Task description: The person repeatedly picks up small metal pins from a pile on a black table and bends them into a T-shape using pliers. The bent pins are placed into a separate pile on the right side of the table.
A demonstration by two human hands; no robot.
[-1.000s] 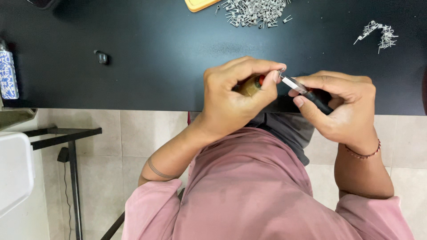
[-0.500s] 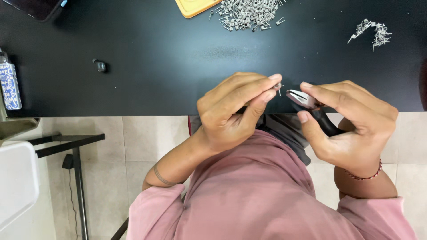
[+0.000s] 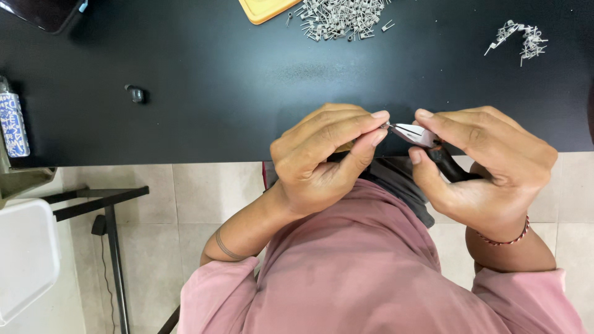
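Black tabletop point(image 3: 247, 74) fills the upper half of the frame; pale floor tiles point(image 3: 204, 198) and my pink shirt point(image 3: 371, 278) fill the lower half. At centre, over the table's near edge, both my hands meet.

My left hand point(image 3: 322, 164) is curled, thumb and forefinger pressed together on a tiny metal piece point(image 3: 385, 125) at the fingertips; the piece is too small to make out its shape. A yellowish object sits deeper in that palm, mostly hidden.

My right hand point(image 3: 482, 167) is wrapped around small pliers point(image 3: 421, 135), dark handles running down into the palm, forefinger laid over the top.

Key relation: the pliers' long axis slopes from lower right to upper left, and the bright tip points straight at the pinched piece, touching it or just beside it; I cannot tell which. The piece lies to the left of the pliers' tip, and both hands are about equally close to it.

Along the top edge, well apart from the hands:
- a heap of small metal parts point(image 3: 340, 15), top centre, beside a yellow tray point(image 3: 266, 9);
- a smaller cluster point(image 3: 520, 37), upper right.

At left are a small dark knob point(image 3: 135, 94) and a blue-and-white patterned container point(image 3: 12, 127). A white bin point(image 3: 25, 260) sits at lower left.
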